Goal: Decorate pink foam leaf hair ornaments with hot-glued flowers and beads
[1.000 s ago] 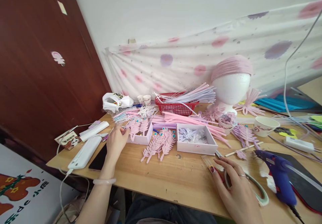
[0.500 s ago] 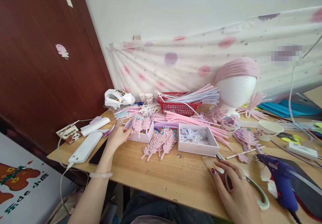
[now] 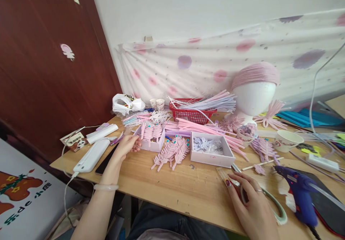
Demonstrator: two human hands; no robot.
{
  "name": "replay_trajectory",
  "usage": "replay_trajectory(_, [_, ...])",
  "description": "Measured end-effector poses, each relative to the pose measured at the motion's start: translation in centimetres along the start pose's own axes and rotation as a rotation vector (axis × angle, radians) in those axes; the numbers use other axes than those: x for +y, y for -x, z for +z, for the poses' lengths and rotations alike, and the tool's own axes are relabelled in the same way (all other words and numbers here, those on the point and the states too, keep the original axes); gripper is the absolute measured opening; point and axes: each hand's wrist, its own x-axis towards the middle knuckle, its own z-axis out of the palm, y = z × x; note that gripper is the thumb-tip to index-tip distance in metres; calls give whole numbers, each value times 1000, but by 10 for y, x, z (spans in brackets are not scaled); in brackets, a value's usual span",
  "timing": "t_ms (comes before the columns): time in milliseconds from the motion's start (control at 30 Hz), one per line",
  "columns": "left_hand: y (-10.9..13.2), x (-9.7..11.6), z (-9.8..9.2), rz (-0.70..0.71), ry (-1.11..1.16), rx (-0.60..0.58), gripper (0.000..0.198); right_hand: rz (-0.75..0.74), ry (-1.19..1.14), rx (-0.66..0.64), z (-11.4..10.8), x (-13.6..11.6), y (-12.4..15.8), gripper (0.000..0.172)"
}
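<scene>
Lying slantwise on the table (image 3: 172, 188), a dark phone (image 3: 105, 161) showed partly from under the left forearm. The left hand (image 3: 126, 147) had its fingers loosely bent at the near left corner of the pink-filled box (image 3: 153, 146); whether they pinched its wall or merely touched it could not be told. Directly right of the fingertips, in that box, lay leaf-shaped pink pieces (image 3: 151, 132), their long axes running mostly front to back, across the line of the rightward-pointing fingers. Just right of the box, a loose pink pile (image 3: 172, 153) slanted from near left to far right, closer to the left hand than to the right. A second white box (image 3: 211, 159), holding lilac pieces (image 3: 202, 143), stood next. The right hand (image 3: 249, 200) lay palm down over the scissors (image 3: 282, 216), fingers stretched and lax; any grip on the handles was hidden. A blue glue gun (image 3: 300, 186) lay furthest right.
</scene>
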Motion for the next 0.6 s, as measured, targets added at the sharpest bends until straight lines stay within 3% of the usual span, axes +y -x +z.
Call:
replay_trajectory(333, [-9, -6, 4, 74, 0, -10, 41, -12, -9, 8, -1, -4, -1, 40])
replay_trajectory(600, [-1, -13, -14, 391, -5, 189, 39, 22, -12, -15, 0, -4, 1, 36])
